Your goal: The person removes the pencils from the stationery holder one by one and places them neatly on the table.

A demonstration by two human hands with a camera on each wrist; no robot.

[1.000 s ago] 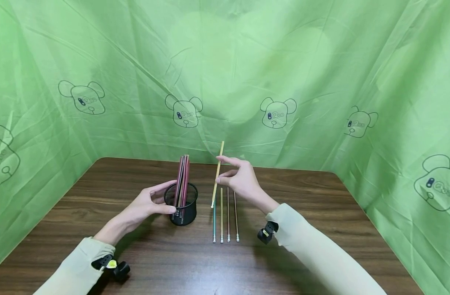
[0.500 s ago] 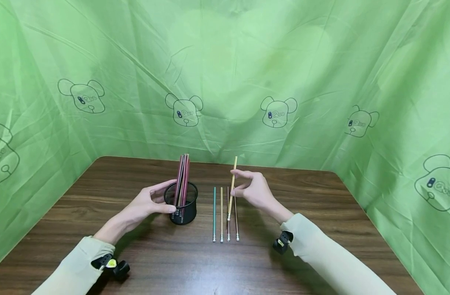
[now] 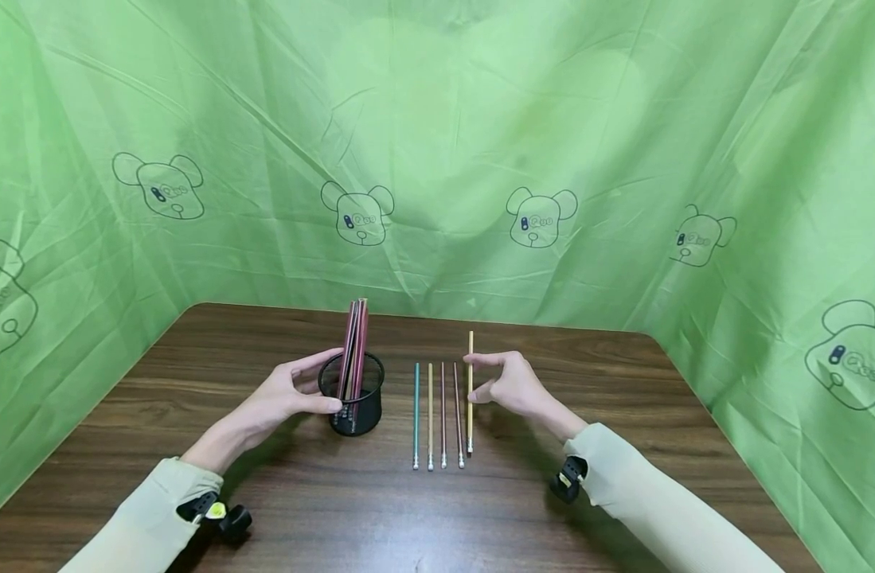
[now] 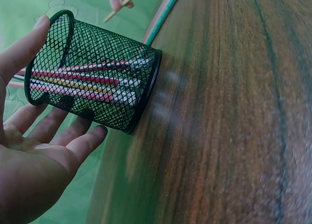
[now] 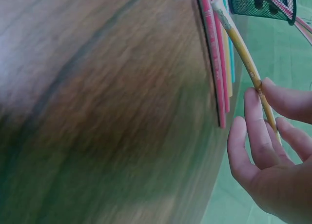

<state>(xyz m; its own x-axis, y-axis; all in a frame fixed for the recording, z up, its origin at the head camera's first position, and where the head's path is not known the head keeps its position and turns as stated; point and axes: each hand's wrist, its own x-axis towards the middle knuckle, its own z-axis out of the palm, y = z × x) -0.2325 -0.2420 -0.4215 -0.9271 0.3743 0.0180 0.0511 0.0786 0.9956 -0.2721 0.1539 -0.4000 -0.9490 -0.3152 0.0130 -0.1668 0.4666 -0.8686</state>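
My left hand [image 3: 283, 398] grips a black mesh pencil cup [image 3: 365, 418] by its left side, thumb at the front near the rim. Several pencils [image 3: 354, 342], mostly pink-red, lean together inside, their white ends down in the left wrist view. My right hand [image 3: 516, 386] pinches a yellow pencil [image 3: 470, 422] between thumb and fingers, its eraser end pointing toward me and tilted down. Just left of it lie side by side a teal pencil [image 3: 416, 414], another yellow pencil [image 3: 430, 414] and two pink-red pencils [image 3: 443, 414], erasers toward me.
The brown wood-grain table [image 3: 279, 517] has rounded far corners. Green cloth [image 3: 444, 119] with mouse-head drawings hangs behind it and along both sides. A small black camera [image 3: 235, 524] sits on the left wrist and another camera [image 3: 564, 487] on the right.
My right hand has carried the yellow pencil rightward and lower, from above the teal pencil to the right end of the row. The left hand and the cup have stayed put.
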